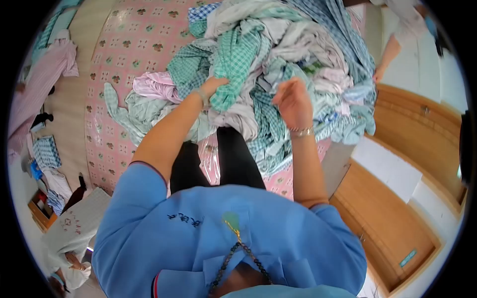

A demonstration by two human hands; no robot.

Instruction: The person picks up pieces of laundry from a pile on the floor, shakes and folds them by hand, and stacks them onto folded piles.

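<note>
A large heap of crumpled cloth (303, 44) in green checks, grey and pale pink lies in front of my legs. My left hand (213, 87) is closed at the near end of a green checked cloth (237, 59) on top of the heap; its fingertips are partly hidden by the folds. Above the right part of the heap, my right hand (294, 103) is lifted, slightly blurred, fingers loosely curled and thumb apart, with nothing visible in it. Beside my left forearm lie a pink cloth (153, 85) and a pale green cloth (144, 109).
Pink patterned sheeting (126, 49) lies under the heap. Wooden doors (387, 223) stand at the right. Another person's arm (390, 54) reaches to blue cloth at the upper right. More people and cloth, including a pink striped garment (44, 84), are along the left.
</note>
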